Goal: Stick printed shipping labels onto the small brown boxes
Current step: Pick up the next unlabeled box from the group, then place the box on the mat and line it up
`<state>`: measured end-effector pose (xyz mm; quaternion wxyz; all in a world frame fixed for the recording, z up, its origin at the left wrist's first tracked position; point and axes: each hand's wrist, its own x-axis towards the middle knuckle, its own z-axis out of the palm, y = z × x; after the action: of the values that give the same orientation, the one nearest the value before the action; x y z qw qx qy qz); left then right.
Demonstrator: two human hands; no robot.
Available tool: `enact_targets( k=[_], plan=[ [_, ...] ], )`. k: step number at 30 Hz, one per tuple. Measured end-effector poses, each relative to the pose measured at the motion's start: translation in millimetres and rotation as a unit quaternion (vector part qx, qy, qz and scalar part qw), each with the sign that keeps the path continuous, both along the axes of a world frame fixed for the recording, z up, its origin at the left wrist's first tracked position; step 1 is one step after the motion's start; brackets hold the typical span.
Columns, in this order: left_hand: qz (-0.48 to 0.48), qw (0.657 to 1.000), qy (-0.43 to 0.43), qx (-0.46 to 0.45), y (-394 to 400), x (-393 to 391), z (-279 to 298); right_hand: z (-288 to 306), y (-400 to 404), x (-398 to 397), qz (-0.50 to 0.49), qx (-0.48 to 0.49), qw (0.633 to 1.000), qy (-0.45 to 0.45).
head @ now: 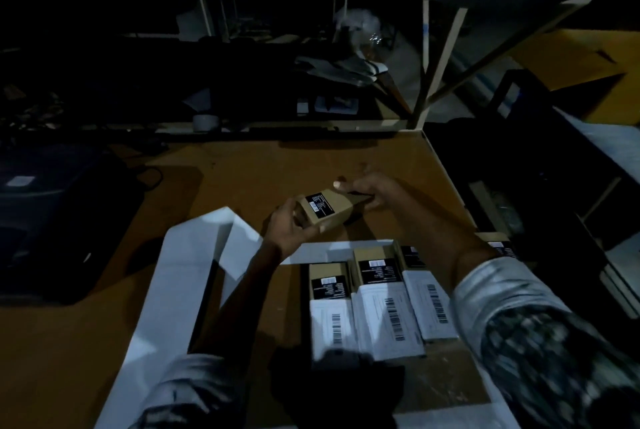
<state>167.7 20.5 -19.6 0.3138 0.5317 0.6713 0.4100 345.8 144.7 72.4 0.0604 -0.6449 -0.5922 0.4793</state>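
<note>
1. The small brown cardboard box [325,212], oblong with a black printed panel on top, was held above the brown wooden tabletop [263,165], its long axis running from near-left to far-right.
2. The left hand [294,228] gripped its near-left end; the right hand [372,191] gripped its far-right end.
3. Nearer than that box lay a row of matching boxes with white barcoded paper labels [384,318]; left of them lay a white glossy backing strip [180,276].

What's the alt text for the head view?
Both hands hold a small brown box above a brown table, left hand at its near end, right hand at its far end. Nearer, three boxes with white shipping labels lie in a row.
</note>
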Motion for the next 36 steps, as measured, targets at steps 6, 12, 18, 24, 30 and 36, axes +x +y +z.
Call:
enact_targets(
  k=[6, 12, 18, 24, 30, 36],
  plan=[
    [0.019, 0.996, 0.017, 0.083, -73.7, -62.3, 29.7, 43.8, -46.3, -40.7, 0.290, 0.071, 0.951, -0.077],
    [0.020, 0.995, -0.074, 0.070, -158.4, -112.4, 21.4, 45.5, -129.5, -92.5, 0.320, 0.143, 0.927, -0.133],
    [0.067, 0.985, -0.146, 0.063, -219.4, -133.5, -12.4, 30.5, -203.9, -111.0, 0.306, 0.187, 0.910, -0.208],
    [0.058, 0.994, -0.092, 0.017, -251.1, -142.8, -26.1, -5.6, -263.1, -108.5, 0.277, 0.220, 0.875, -0.329],
    [0.063, 0.997, 0.024, 0.029, -268.5, -155.1, -35.4, -35.2, -287.5, -103.1, 0.242, 0.163, 0.889, -0.354],
    [0.070, 0.993, 0.092, 0.011, -284.6, -148.5, -40.6, -28.3, -288.9, -108.2, 0.289, 0.152, 0.869, -0.371]
  ],
)
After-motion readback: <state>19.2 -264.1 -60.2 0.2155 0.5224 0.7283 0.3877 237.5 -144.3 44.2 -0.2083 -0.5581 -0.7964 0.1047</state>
